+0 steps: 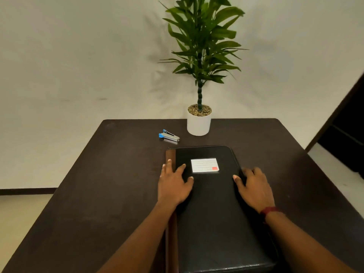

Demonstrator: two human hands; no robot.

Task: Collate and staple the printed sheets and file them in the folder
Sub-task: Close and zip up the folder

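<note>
Folder [213,223] closed under left hand [174,187] and right hand [254,191].

Left forearm [141,239] and right forearm [301,237] angle up from the bottom edge toward centre frame. Left hand [174,187] lies flat, palm down, fingers spread. Right hand [255,191] is palm down too, thumb out, fingers bent and blurred.

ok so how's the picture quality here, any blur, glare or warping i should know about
Head view: dim, soft light, with faint potted plant shadows on the wall and no harsh glare. Head view: the right hand is motion-blurred at its fingers by the folder edge, while the left hand is sharp. Head view: the wide-angle lens splays the table edges, and the folder's label is unreadable.
</note>
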